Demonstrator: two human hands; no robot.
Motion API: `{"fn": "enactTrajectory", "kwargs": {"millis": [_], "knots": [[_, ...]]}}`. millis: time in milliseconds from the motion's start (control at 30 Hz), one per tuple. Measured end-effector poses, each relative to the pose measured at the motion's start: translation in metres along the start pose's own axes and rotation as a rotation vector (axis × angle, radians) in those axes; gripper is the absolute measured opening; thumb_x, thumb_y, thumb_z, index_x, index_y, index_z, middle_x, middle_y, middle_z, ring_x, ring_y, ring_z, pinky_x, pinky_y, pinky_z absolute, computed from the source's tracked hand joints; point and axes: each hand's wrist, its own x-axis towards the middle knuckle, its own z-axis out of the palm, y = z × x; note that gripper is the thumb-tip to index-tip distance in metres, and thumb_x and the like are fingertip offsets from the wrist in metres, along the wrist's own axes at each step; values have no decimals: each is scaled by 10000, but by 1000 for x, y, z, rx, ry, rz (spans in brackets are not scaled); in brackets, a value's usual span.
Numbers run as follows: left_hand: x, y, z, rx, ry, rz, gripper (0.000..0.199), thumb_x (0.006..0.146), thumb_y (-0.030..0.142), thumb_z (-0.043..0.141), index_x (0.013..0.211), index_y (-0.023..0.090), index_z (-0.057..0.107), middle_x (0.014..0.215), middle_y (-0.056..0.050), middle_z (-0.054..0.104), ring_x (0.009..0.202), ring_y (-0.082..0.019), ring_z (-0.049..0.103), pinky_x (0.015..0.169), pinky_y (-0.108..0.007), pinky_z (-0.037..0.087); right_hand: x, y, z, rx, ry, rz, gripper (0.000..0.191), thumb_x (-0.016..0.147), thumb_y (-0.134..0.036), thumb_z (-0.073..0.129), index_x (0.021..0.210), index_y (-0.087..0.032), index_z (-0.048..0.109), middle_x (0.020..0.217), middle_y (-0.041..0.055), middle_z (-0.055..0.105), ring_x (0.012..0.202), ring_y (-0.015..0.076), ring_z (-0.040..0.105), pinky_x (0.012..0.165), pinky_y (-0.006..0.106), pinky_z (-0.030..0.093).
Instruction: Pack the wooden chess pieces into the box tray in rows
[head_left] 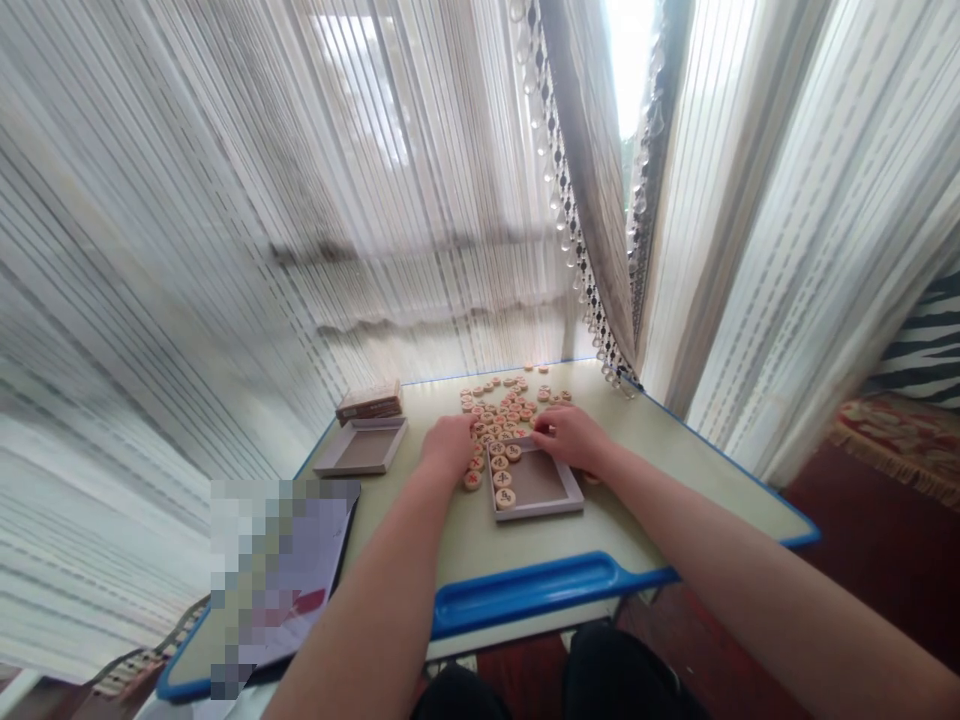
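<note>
Round wooden Chinese chess pieces [512,412] with red or dark characters lie in a loose heap at the middle of the table. My left hand [448,445] is at the heap's left side, fingers bent and closed beside the pieces; whatever is between them is hidden. My right hand [574,435] is over the far right corner of a shallow open box [536,512], fingers curled and thumb close to them, by the heap's near edge. Several pieces stand in a column along the box's left side, one more beside them at the far end. The rest of its bottom shows.
A second shallow box [386,455] lies at the left, with a closed carton [371,400] behind it. A dark-edged tablet-like object [300,600], partly pixelated, lies at the near left. The table's blue tray [525,590] runs along the front. Striped curtains [450,200] hang behind.
</note>
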Motion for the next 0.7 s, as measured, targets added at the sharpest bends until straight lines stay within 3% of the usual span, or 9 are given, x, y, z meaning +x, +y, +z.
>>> {"fn": "enactTrajectory", "kwargs": {"millis": [133,300,500,700], "knots": [[1,0,1,-7,-1,-22,366,772,167,386,1039,260,619,1018,-71,646,932,-202,584,779,-297,448,0,-1,-2,27,13,-18,158,753,-273,527,664,-192,630,702,24,640,735,156,525,724,265,381],[2,2,5,-63,21,106,456,768,144,386,1185,263,528,1090,-51,622,1013,-165,541,864,-264,414,0,1,1,26,1,-23,162,751,-274,522,657,-193,626,696,24,638,722,159,522,706,270,382],[0,4,0,-29,28,133,374,734,137,409,984,254,662,1039,-30,623,989,-174,526,881,-255,405,0,1,1,28,6,-30,161,754,-272,521,662,-193,626,694,24,636,724,159,524,708,269,379],[-2,4,-2,-18,37,114,373,737,131,387,974,234,655,1014,-36,614,962,-178,525,870,-257,408,0,0,0,21,-8,-16,169,758,-281,518,660,-190,620,697,22,637,717,158,522,693,263,379]]}}
